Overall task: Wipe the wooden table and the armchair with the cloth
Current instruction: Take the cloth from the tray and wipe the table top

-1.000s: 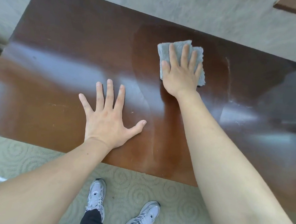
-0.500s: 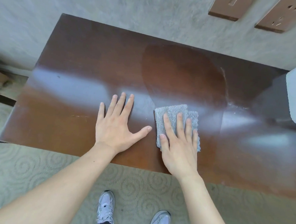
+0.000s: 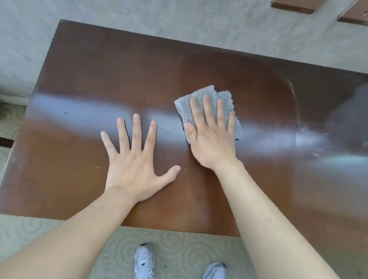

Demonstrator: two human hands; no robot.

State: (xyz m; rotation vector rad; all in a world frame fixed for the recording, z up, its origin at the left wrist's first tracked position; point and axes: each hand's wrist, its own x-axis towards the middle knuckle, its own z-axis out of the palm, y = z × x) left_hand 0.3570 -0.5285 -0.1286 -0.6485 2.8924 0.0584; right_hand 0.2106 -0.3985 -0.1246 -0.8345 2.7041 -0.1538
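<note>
Wooden table (image 3: 75, 159) bearing grey cloth (image 3: 204, 97)

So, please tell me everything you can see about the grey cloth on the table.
The cloth is grey and looks like soft terry or microfibre, folded into layers with fuzzy edges. It lies flat on the glossy brown wooden table, near the middle and slightly turned. The right hand presses on it with straight fingers and covers its near half. The left hand rests flat on the wood beside it and does not touch it.

Both hands are lying flat on the tabletop (image 3: 71, 165): the left hand (image 3: 134, 168) is resting directly on it, and just to its right the right hand (image 3: 213, 138) is lying on the cloth (image 3: 204, 95), slightly farther back.
</note>
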